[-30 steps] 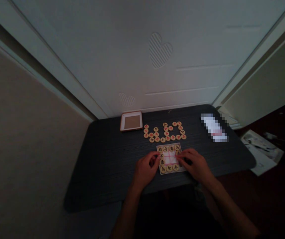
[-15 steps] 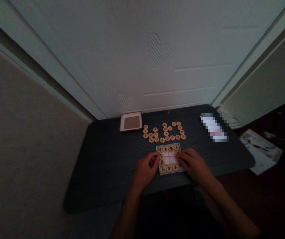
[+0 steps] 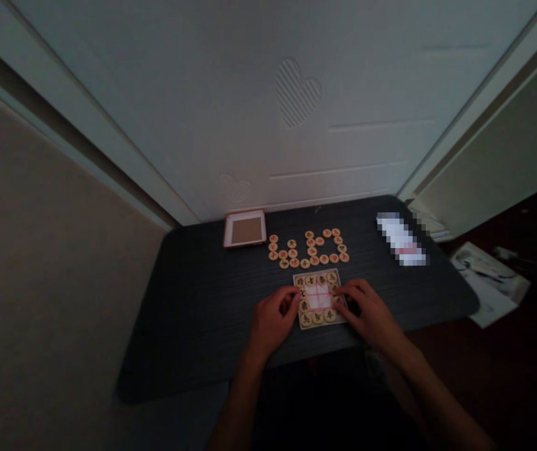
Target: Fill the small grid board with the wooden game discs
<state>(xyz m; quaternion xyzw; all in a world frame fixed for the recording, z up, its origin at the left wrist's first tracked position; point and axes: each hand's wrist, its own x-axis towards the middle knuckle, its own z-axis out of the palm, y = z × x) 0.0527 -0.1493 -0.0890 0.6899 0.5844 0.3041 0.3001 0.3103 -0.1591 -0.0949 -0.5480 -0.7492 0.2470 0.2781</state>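
Observation:
A shallow box (image 3: pixel 317 272) with a white, red-lined bottom lies near the table's front edge. Round wooden Chinese chess pieces with black characters, such as one at its front left (image 3: pixel 306 319), line its inner sides around a bare middle. My left hand (image 3: pixel 273 318) is curled at the box's left wall, thumb and forefinger closed on the edge beside a piece. At the right side, my right hand (image 3: pixel 372 314) has thumb and forefinger on a Chinese chess piece (image 3: pixel 337 300) in the row there; the fingers partly cover it.
Behind the box, red- and black-lettered pieces (image 3: pixel 314 260) lie in a winding pattern on the dark table (image 3: pixel 193 300). A tray-like lid (image 3: pixel 245 243) stands at the back left. A blurred-out white item (image 3: pixel 400 240) lies on the right. A white door (image 3: pixel 231 94) rises behind.
My right thumb and forefinger have spread slightly apart, uncovering more of the right-hand row of pieces. My left hand stays at the box's left wall.

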